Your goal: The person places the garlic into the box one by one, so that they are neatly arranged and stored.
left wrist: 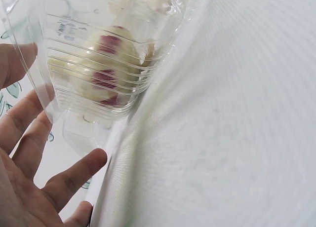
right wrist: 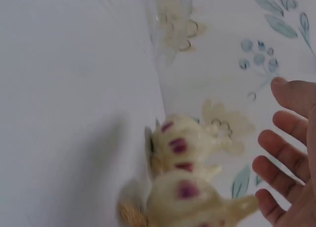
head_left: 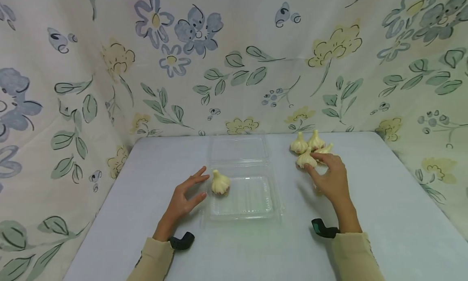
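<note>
A clear plastic clamshell box [head_left: 252,195] lies with its lid [head_left: 237,149] folded back. One garlic bulb [head_left: 221,182] sits in its left side; purple-red patches on the bulb [left wrist: 106,79] show through the ribbed wall in the left wrist view. My left hand [head_left: 186,195] is at the box's left edge, fingers spread and fingertips right at the rim. At the right, my right hand [head_left: 330,177] reaches over a cluster of garlic bulbs, thumb and fingers parted beside the front bulb [head_left: 305,160]. In the right wrist view those fingers [right wrist: 279,175] are loosely bent, holding nothing.
More garlic bulbs [head_left: 315,141] stand close together behind the front one, and another [head_left: 317,189] is partly hidden under the right hand. A white-covered table [head_left: 146,159] ends at a floral curtain [head_left: 234,70]. Black wrist mounts [head_left: 182,241] jut from both sleeves.
</note>
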A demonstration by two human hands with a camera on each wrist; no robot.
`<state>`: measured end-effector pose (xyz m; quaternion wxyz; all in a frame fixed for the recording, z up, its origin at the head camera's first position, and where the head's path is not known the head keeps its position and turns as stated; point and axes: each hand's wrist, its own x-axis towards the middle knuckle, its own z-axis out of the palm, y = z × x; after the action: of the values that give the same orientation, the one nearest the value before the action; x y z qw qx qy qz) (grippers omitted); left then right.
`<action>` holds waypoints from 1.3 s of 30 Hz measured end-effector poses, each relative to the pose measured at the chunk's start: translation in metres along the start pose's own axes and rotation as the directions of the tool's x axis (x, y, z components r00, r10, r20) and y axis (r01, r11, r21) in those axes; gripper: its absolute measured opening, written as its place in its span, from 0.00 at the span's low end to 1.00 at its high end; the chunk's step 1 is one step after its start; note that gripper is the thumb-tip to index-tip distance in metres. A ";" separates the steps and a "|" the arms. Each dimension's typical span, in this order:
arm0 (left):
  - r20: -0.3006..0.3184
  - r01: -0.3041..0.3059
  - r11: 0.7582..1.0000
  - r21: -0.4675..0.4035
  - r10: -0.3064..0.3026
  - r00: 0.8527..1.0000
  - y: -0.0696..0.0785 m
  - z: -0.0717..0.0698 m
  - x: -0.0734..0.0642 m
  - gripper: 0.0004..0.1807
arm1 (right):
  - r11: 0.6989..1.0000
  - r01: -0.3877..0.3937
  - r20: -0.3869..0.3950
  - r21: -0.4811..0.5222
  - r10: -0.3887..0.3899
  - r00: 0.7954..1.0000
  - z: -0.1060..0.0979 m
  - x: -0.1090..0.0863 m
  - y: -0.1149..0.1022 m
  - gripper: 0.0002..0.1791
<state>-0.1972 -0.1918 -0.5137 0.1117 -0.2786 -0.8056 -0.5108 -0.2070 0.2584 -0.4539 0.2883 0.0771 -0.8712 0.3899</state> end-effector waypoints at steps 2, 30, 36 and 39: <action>-0.001 -0.003 1.000 -0.002 0.003 1.000 0.000 0.000 0.000 0.27 | 1.000 -0.026 -0.005 -0.011 0.026 1.000 -0.006 0.000 0.006 0.21; -0.007 -0.028 0.999 -0.016 0.027 1.000 -0.001 0.000 0.000 0.27 | 0.908 -0.381 0.470 -0.175 0.417 0.778 -0.056 -0.018 0.063 0.38; 0.002 -0.015 1.000 -0.016 0.015 1.000 0.000 -0.001 0.000 0.28 | 0.896 -0.383 0.521 -0.223 0.442 0.730 -0.056 -0.018 0.062 0.44; 0.002 -0.029 0.999 -0.026 0.029 1.000 0.000 0.000 0.000 0.28 | 0.895 -0.377 0.536 -0.238 0.445 0.718 -0.054 -0.018 0.059 0.46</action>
<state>-0.1973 -0.1922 -0.5135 0.1143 -0.2922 -0.7950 -0.5192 -0.1897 0.3363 -0.4731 -0.0797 -0.0200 -0.9322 0.3524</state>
